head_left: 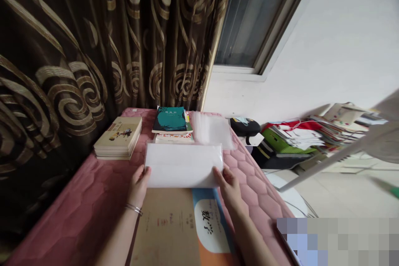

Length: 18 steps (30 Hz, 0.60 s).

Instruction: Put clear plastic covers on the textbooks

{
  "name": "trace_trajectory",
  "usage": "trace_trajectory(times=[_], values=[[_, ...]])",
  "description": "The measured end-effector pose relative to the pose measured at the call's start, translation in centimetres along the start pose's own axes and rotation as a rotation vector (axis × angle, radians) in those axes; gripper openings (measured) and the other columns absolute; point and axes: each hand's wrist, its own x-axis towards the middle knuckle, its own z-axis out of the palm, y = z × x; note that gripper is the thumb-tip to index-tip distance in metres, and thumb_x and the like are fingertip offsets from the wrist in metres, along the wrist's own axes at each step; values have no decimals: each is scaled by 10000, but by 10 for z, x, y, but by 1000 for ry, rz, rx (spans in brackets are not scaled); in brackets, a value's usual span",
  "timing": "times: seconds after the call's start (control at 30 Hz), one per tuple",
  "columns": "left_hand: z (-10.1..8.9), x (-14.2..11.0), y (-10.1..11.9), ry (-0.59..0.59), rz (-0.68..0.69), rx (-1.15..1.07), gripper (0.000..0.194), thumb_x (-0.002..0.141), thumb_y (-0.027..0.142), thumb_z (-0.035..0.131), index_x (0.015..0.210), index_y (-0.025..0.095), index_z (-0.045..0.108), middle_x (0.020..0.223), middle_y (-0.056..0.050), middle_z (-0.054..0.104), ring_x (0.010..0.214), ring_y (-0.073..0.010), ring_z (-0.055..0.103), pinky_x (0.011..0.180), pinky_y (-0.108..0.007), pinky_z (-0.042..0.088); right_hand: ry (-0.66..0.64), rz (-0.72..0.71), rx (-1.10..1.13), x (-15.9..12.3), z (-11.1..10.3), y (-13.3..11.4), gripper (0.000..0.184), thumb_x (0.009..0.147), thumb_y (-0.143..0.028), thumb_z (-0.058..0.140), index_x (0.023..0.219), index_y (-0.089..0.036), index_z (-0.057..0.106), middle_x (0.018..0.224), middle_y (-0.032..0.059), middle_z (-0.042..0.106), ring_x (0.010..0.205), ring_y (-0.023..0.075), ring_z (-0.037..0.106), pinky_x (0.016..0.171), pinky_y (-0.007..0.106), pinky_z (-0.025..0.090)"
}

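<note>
An open book (183,228) with a brown inner cover and a blue-orange-white cover lies on the pink quilted surface (90,203) in front of me. A translucent plastic sheet (183,165) lies across its far end. My left hand (139,183) grips the sheet's left edge, thumb on top; a thin bracelet circles that wrist. My right hand (229,185) pinches the sheet's lower right corner.
A stack of beige books (120,137) sits at the left, a teal-covered book (171,119) tops another stack at the back, with more clear plastic sheets (212,129) beside it. A patterned dark curtain (93,41) hangs behind. Cluttered papers and bags (296,137) lie at the right.
</note>
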Motion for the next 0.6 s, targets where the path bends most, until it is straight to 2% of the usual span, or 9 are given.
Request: trace_trajectory(times=[0.13,0.33,0.47,0.6], values=[[0,-1,3,-4,-2,12,446,706,615,602,771,174,595,617,28,556,586,-133,494,557,-216,387,-51,28,44,-1,-1,0,382,741,-544,631,838,-174,639,769,31,617,725,179,520,588,257,416],[0,0,0,6,1,32,448,725,614,580,799,172,602,653,13,582,627,-148,513,587,-228,409,-27,46,28,-1,-2,0,376,728,-544,646,783,-172,640,725,22,614,700,178,519,586,266,406],[-1,0,0,-18,-10,-24,408,750,574,579,835,176,602,723,4,608,685,-155,533,641,-236,424,-38,36,62,-1,0,-3,417,732,-551,643,881,-162,661,782,45,646,755,202,547,608,276,432],[-1,0,0,-32,-27,-62,405,739,558,608,853,170,593,714,11,600,665,-148,528,624,-229,411,-37,32,86,-2,0,-4,457,720,-548,658,959,-158,663,818,53,659,774,210,558,633,286,449]])
